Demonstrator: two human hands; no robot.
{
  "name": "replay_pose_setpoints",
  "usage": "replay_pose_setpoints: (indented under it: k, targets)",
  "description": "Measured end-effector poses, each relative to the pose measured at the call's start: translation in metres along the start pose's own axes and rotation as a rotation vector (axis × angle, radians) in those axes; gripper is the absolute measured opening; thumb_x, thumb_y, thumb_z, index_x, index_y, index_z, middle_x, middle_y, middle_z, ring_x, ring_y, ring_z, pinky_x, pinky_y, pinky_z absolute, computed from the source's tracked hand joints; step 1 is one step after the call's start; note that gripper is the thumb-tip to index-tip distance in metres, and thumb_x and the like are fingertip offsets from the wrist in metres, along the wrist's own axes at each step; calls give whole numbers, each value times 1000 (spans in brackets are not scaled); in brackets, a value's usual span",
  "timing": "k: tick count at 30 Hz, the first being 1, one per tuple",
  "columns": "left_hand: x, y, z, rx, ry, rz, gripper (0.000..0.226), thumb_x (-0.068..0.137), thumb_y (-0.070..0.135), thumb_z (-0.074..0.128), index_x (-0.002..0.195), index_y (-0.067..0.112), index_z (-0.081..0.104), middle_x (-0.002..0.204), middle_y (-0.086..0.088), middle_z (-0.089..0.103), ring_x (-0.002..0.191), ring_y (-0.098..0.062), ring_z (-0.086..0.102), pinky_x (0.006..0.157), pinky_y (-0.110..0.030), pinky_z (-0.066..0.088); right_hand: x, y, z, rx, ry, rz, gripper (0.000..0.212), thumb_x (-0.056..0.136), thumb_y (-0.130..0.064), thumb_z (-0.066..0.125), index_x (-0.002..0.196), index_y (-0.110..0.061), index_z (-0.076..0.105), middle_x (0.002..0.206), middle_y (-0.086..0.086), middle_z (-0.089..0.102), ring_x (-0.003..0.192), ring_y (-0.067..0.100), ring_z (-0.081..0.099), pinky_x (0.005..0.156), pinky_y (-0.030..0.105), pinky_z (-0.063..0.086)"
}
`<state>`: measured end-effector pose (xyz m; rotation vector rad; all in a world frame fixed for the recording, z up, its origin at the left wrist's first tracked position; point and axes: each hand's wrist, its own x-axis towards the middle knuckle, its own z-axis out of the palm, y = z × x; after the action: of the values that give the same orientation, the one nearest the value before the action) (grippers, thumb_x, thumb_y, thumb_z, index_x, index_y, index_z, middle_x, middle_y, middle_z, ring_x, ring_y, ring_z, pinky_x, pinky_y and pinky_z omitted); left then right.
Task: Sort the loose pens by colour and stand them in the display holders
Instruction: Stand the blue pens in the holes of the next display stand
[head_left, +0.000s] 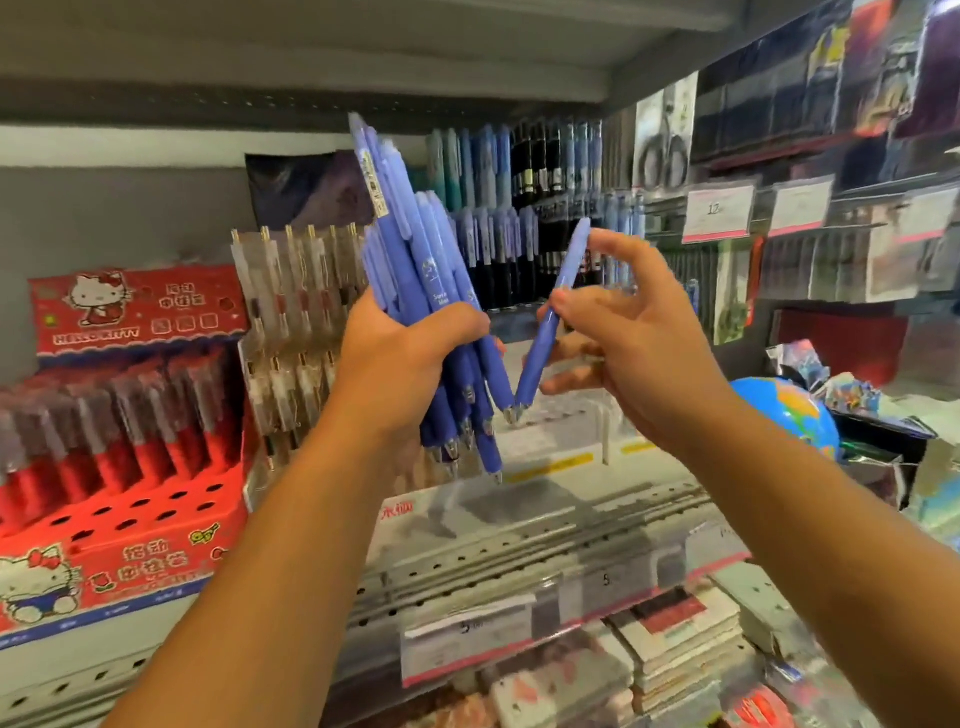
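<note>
My left hand (400, 364) grips a bundle of several blue pens (415, 249), tips pointing down, in front of the shelf. My right hand (623, 332) pinches a single blue pen (553, 322) between thumb and fingers, tilted, its tip down close to the bundle's lower end. Behind the hands stands a tiered display holder (519, 218) with rows of blue, teal and black pens. Left of it is a clear holder (296, 291) with transparent pens.
A red Hello Kitty display box (135, 499) with red pens and open holes stands at the left. A globe (795, 415) sits at the right. Price tags (719, 213) and hanging packets fill the right wall. Stacked pads (675, 639) lie on the shelf below.
</note>
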<state>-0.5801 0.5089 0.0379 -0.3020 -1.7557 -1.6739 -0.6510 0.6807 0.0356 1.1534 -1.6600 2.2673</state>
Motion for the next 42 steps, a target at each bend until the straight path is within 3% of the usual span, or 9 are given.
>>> replay_pose_setpoints:
  k: [3, 7, 12, 16, 22, 30, 35, 39, 42]
  targets:
    - [6, -7, 1, 40, 64, 9, 9, 59, 31, 75, 63, 31, 67, 58, -6, 63, 49, -27, 60, 46, -33, 51, 27, 13, -5, -50, 20, -57, 39, 94, -9, 63, 122, -28, 43, 74, 5, 70, 62, 22, 71, 52, 34, 57]
    - [6, -16, 2, 107, 171, 9, 32, 58, 31, 78, 85, 19, 66, 65, -9, 65, 55, -29, 65, 49, -35, 54, 57, 41, -5, -258, -5, -140, 44, 89, -13, 70, 119, -29, 42, 73, 6, 70, 67, 16, 72, 52, 28, 56]
    - [-6, -24, 12, 171, 292, -27, 22, 70, 19, 75, 90, 18, 65, 67, -7, 68, 56, -29, 65, 48, -35, 54, 86, 68, -4, -483, -95, -143, 47, 87, -19, 73, 112, -37, 38, 70, 2, 69, 61, 15, 69, 58, 44, 60]
    - [-11, -28, 17, 258, 364, -39, 23, 83, 7, 74, 102, 15, 62, 73, 0, 72, 65, -21, 71, 51, -25, 55, 93, 80, -4, -520, -151, -161, 47, 87, -18, 72, 111, -34, 35, 71, 5, 69, 61, 19, 68, 61, 46, 59]
    - [-15, -32, 21, 356, 327, -27, 28, 84, 4, 73, 95, 26, 61, 74, 9, 72, 69, -14, 71, 55, -20, 56, 89, 87, 3, -551, -212, -168, 45, 89, -15, 70, 114, -29, 35, 67, 7, 66, 57, 19, 68, 61, 48, 59]
    - [-19, -33, 18, 324, 226, -55, 25, 85, 5, 73, 101, 20, 60, 75, 6, 72, 69, -14, 72, 55, -19, 56, 80, 89, 15, -876, -351, -133, 50, 92, -18, 65, 129, -19, 31, 74, 7, 59, 65, 26, 62, 65, 52, 56]
    - [-20, -32, 18, 304, 227, -68, 26, 85, 6, 74, 101, 20, 60, 75, 6, 73, 68, -12, 72, 53, -18, 55, 76, 89, 15, -884, -334, -104, 49, 93, -16, 63, 129, -22, 31, 77, 12, 60, 68, 30, 63, 66, 53, 56]
    - [-18, -33, 18, 319, 244, -75, 25, 85, 7, 74, 96, 24, 59, 71, 14, 70, 65, -7, 70, 50, -14, 52, 76, 90, 15, -853, -356, -99, 46, 91, -17, 67, 126, -18, 38, 74, 7, 60, 64, 23, 62, 64, 44, 57]
    - [-17, -34, 18, 324, 253, -66, 25, 85, 8, 74, 97, 24, 59, 69, 16, 69, 65, -5, 69, 50, -14, 52, 76, 93, 17, -889, -374, -85, 49, 89, -16, 68, 129, -14, 39, 67, 2, 58, 59, 13, 57, 54, 31, 48]
